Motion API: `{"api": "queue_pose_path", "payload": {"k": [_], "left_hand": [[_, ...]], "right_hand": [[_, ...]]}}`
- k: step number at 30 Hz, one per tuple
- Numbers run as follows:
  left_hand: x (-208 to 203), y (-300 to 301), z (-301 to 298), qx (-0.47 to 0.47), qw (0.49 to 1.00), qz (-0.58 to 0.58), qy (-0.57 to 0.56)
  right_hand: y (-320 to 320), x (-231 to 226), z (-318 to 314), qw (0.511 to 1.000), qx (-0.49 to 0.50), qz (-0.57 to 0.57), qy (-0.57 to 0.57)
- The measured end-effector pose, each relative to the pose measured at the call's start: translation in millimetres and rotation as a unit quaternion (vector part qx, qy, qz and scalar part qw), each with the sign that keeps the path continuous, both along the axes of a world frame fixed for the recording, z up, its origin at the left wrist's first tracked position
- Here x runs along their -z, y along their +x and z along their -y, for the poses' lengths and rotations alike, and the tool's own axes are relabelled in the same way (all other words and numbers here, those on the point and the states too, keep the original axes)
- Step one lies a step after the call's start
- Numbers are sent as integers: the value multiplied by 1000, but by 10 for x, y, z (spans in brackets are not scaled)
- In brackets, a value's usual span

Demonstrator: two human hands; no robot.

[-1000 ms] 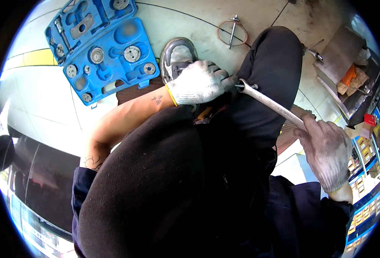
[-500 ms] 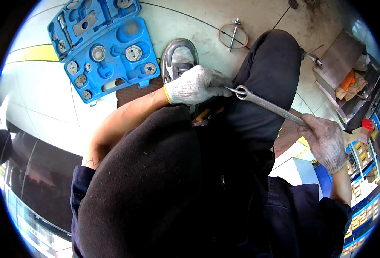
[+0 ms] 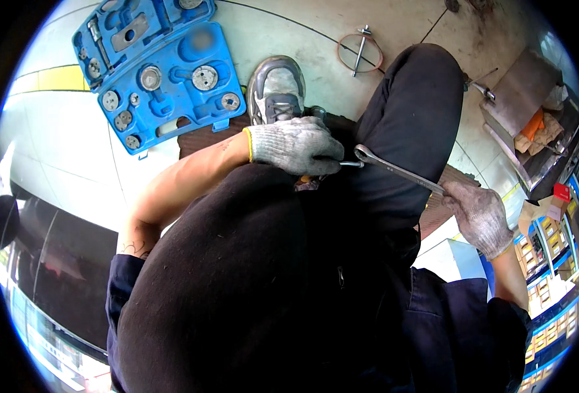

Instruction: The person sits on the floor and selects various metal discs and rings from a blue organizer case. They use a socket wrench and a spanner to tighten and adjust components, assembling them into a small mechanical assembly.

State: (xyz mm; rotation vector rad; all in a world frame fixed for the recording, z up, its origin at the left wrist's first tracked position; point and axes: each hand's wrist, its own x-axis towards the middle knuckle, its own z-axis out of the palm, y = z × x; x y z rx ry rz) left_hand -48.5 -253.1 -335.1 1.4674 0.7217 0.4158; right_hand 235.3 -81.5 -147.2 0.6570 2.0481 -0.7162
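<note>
My left hand (image 3: 297,145), in a white knit glove with a yellow cuff, is closed over my lap. A short, thin metal rod (image 3: 352,164) sticks out from its fingers; the rest of it is hidden in the glove. My right hand (image 3: 479,215), in a greyer, dirtier glove, grips one end of a long steel wrench (image 3: 404,172). The wrench slants up and left across my thigh. Its ring end lies just above and right of the rod's tip, seemingly apart from it.
A blue tool case (image 3: 171,108) with round metal discs lies unfolded at upper left. Beyond my knee, an orange ring with a metal T-shaped screw (image 3: 360,55) rests on the tiled floor. At right stands a metal box (image 3: 524,98) with rags, near a small red box (image 3: 560,192).
Both hands have come lower, the left also slightly left and the right toward the left. The wrench's ring, earlier around or against the rod's tip, is now a little above it.
</note>
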Motion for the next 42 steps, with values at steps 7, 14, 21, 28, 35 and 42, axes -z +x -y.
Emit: {"api": "queue_pose_path", "payload": {"k": [7, 14, 21, 28, 35, 42], "left_hand": [[-180, 33, -64, -21, 997, -30, -62], [-183, 35, -130, -162, 986, -39, 3], [-114, 165, -138, -194, 978, -73, -20], [-47, 229, -122, -170, 984, -42, -18], [-6, 249, -112, -165, 986, -13, 33], [91, 247, -30, -154, 983, 20, 99]], "right_hand": [[-104, -79, -19, 1000, -12, 0, 23], [-337, -407, -111, 997, 0, 33, 70], [-400, -486, -44, 993, 19, 39, 112], [-390, -553, 14, 990, 21, 76, 115], [-410, -533, 49, 995, -9, 45, 88], [-169, -222, -114, 999, -9, 6, 49]]}}
